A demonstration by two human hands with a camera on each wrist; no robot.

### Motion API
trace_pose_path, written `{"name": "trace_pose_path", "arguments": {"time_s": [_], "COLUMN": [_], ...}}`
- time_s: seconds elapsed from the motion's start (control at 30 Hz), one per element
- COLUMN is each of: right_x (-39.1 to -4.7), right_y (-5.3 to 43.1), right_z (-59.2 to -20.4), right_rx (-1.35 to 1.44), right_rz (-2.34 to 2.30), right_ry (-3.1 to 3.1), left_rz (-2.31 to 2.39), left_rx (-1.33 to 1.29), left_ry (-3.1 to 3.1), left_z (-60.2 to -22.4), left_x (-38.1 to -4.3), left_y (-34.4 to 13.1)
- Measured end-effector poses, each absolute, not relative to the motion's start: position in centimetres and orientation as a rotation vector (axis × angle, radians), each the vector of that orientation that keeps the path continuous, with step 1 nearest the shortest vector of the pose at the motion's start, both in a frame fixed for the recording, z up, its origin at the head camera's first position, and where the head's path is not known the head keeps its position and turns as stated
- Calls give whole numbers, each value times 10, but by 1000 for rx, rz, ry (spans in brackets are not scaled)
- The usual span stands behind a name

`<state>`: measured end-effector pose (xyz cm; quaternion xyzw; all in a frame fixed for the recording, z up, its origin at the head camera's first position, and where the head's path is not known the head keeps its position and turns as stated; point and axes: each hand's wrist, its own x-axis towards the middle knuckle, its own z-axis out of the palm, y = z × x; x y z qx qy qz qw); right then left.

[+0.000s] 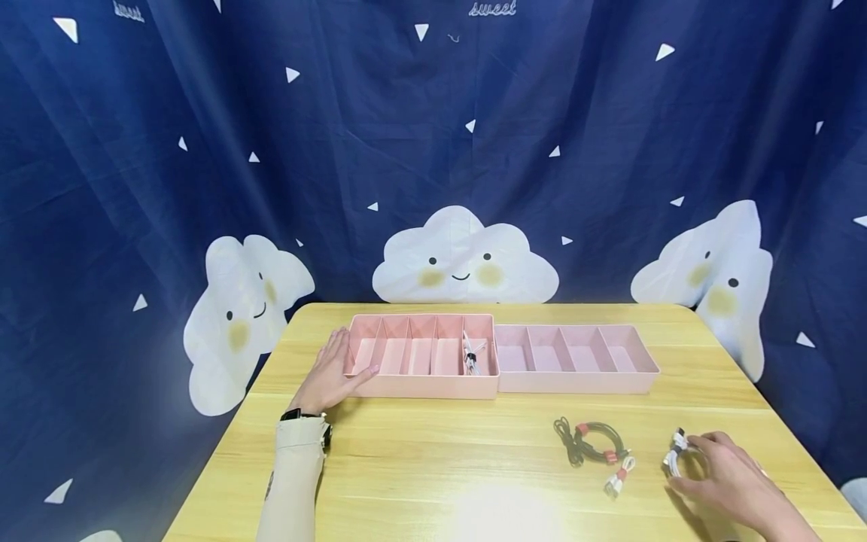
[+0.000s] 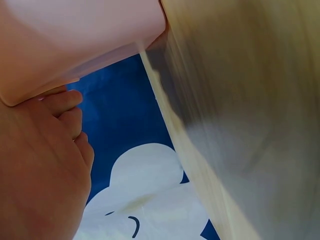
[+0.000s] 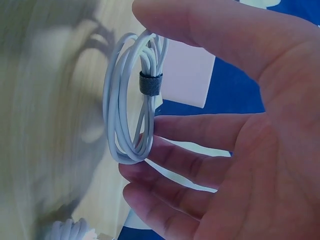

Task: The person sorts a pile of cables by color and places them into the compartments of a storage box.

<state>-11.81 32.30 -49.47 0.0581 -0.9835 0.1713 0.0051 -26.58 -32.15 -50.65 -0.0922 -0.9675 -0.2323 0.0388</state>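
A coiled white cable (image 3: 120, 100) with a dark strap is pinched between the thumb and fingers of my right hand (image 1: 734, 482), close over the table's right side. My left hand (image 1: 328, 376) rests at the near left corner of a pink divided box (image 1: 423, 387), its thumb along the front rim and its fingers spread against the left end. In that box's rightmost compartment lies a white cable (image 1: 471, 360) with a black tie. Left of my right hand are a black cable (image 1: 606, 433) with red straps and a short white cable (image 1: 619, 478) with a red strap.
A pale lilac divided box (image 1: 576, 382) stands against the pink box's right end. Both are near the back of the wooden table (image 1: 420, 444). Behind it hangs a dark blue curtain (image 1: 379, 135) with cloud prints.
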Motion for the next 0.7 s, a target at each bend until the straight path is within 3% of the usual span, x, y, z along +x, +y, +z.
{"name": "trace_pose_path", "arguments": {"time_s": [0.7], "right_x": [-121], "right_y": [317], "right_z": [-491], "right_rx": [237], "right_rz": [539], "right_ry": [-3059], "left_rz": [-659], "left_rx": [-287], "left_ry": [-2957], "left_z": [-509], "left_x": [-265], "left_y": [-322]}}
